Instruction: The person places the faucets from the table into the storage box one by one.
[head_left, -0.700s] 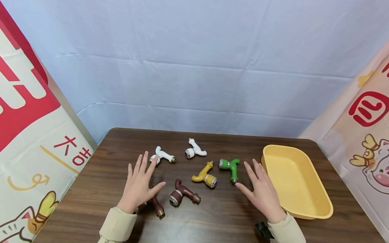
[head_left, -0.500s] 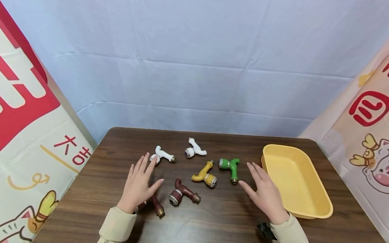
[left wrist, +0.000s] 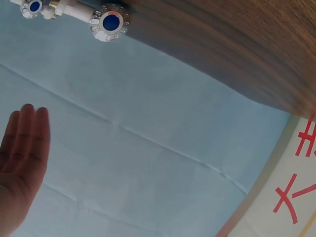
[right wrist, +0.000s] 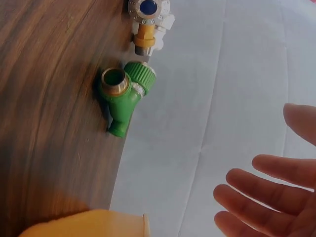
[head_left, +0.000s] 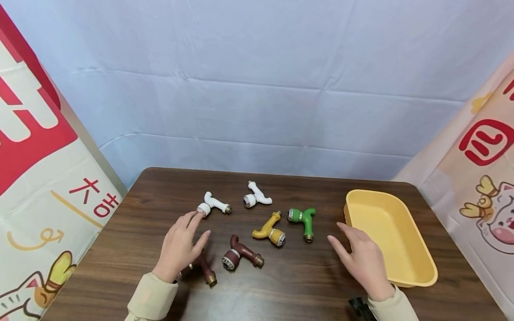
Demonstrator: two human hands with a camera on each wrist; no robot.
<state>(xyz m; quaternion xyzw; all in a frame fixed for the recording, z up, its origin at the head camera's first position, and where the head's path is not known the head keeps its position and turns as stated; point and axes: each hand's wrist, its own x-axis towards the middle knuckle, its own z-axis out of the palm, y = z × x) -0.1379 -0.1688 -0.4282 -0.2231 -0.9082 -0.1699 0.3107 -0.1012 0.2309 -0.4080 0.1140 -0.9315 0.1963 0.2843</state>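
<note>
Several small taps lie on the brown wooden table. My left hand (head_left: 180,247) hovers with fingers loosely bent over a dark red tap (head_left: 206,271), hiding part of it; its fingertips reach the knob of a white tap (head_left: 217,204) in the head view. A second dark red tap (head_left: 242,253) lies just to its right. My right hand (head_left: 364,263) is held with fingers relaxed between the green tap (head_left: 307,220) and the yellow basin (head_left: 431,273), holding nothing. A yellow tap (head_left: 268,228) and another white tap (head_left: 259,194) lie mid-table. The right wrist view shows the green tap's threaded end.
The basin stands at the table's right side, its near-left wall partly behind my right hand. A pale blue cloth (head_left: 257,111) hangs behind the table (head_left: 305,290). Printed banners flank it at left (head_left: 48,214) and right (head_left: 482,178).
My right hand has drawn back and to the right, away from the green tap. The left hand has pulled slightly back, its fingers bending more. The taps stay in place.
</note>
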